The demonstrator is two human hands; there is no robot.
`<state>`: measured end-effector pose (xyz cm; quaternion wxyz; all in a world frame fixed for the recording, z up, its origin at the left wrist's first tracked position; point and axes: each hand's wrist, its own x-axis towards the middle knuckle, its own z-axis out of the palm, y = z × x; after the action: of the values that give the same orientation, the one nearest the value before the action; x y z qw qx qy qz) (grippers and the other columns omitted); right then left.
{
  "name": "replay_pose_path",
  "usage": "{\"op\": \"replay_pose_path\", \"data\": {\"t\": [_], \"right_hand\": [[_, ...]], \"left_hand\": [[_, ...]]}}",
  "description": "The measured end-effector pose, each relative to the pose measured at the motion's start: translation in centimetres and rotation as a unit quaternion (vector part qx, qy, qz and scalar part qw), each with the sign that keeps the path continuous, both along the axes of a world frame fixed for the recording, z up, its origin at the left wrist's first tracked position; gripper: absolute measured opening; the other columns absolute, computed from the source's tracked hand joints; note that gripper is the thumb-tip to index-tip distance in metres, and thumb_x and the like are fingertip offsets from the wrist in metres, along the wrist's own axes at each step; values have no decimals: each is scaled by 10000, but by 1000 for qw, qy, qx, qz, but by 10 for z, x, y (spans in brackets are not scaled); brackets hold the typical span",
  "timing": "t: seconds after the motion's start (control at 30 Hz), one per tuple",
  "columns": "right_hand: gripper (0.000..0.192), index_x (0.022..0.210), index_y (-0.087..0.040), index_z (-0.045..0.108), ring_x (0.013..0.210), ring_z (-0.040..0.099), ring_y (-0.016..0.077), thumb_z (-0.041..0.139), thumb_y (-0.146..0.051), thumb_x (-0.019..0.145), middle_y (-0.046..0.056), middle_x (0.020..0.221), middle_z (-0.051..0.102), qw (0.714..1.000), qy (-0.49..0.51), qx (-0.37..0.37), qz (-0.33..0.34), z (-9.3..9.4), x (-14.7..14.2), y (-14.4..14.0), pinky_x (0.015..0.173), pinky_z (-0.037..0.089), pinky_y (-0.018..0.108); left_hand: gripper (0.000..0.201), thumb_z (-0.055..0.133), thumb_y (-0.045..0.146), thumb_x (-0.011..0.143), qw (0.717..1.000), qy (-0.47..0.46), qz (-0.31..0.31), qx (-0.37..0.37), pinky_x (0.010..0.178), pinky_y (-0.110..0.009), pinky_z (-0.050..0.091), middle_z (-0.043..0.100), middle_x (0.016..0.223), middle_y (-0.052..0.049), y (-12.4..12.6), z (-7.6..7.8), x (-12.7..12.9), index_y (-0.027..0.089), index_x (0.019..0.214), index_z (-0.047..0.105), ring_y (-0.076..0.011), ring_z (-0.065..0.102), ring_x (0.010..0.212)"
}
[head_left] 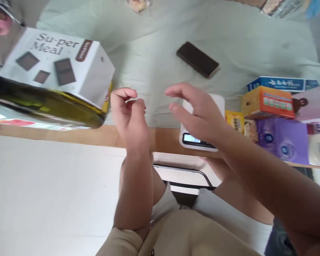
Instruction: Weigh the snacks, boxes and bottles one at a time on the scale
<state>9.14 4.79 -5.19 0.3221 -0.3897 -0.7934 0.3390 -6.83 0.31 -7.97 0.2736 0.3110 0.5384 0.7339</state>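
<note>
Two empty hands, left hand [129, 113] & right hand [200, 113], hover nr white scale [218, 101].

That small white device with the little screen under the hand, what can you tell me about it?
The small white device with the screen looks like a flat, smooth plastic slab with rounded corners. A dark display strip with a lit pale patch runs along its near edge. It lies flat, half on the pale green cloth and half on the bare wooden table edge. The right hand hovers over it, covering its middle; contact cannot be told.
</note>
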Motion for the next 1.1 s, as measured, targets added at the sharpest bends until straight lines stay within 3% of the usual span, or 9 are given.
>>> {"op": "replay_pose_path", "data": {"t": [0.1,0.23,0.37,0.47,0.57,0.63,0.83,0.97,1.1], "right_hand": [[291,1192,-219,681,1272,697,212,602,-357,948,48,1298,750,997,12,-40,58,1,-58,4,1169,589,459],[221,1196,-205,641,1323,651,139,593,-227,982,7,1367,715,995,22,-100,1,14,-123,42,1250,509,354],[281,1310,-147,572,1446,563,102,523,-233,1047,22,1509,633,992,13,-121,-27,15,-177,83,1300,429,298],[317,1322,-163,558,1314,623,90,512,-348,1069,-16,1421,692,990,2,-141,-23,7,-202,97,1246,486,307],[271,1224,-187,592,1095,659,69,566,-387,1044,-88,1175,781,986,-5,-165,-12,0,-213,97,1169,557,314],[219,1204,-202,588,1040,659,54,578,-326,1024,-122,1115,784,983,-1,-186,-9,-3,-214,94,1131,583,309],[221,1196,-225,564,1085,652,66,508,-334,1011,-82,1320,717,970,32,-240,-27,-10,-199,89,1007,643,311],[253,1155,-212,630,1011,641,93,462,-342,1017,-55,1309,736,961,51,-270,-10,-17,-187,91,875,644,277],[301,1203,-157,659,1043,687,131,583,-379,1015,71,1310,722,951,96,-293,-23,-27,-174,98,885,631,310]], "left_hand": [[168,564,57,847,999,-5,30,-17,737,-297,483,542,921,-25,-8,3,-17,224,858,572,-115,522,742],[119,568,190,856,990,47,130,-26,878,-311,506,576,1001,-36,-14,0,-38,224,970,568,-148,584,924],[457,623,224,789,975,155,159,-8,1254,-422,402,560,1358,-110,-18,-6,-43,218,1240,552,-233,541,1356],[651,590,222,842,962,240,131,-19,1402,-495,218,325,1664,-174,-21,-9,-37,216,1466,404,-272,313,1634],[735,548,215,882,965,241,96,-30,1437,-529,89,130,1780,-148,-24,-12,-33,246,1568,289,-281,65,1738],[767,550,230,899,972,218,77,-49,1436,-554,70,66,1810,-104,-24,-16,-32,290,1602,249,-293,-9,1748],[817,569,277,905,975,186,103,-69,1429,-593,62,61,1827,-50,-20,-24,-31,349,1634,210,-299,-1,1748],[799,573,304,908,972,185,126,-68,1432,-564,111,116,1811,-66,-18,-30,-26,332,1627,225,-295,68,1742],[743,569,346,927,969,210,125,-29,1433,-556,88,169,1788,-109,-13,-36,-24,289,1598,254,-304,106,1732]]}}
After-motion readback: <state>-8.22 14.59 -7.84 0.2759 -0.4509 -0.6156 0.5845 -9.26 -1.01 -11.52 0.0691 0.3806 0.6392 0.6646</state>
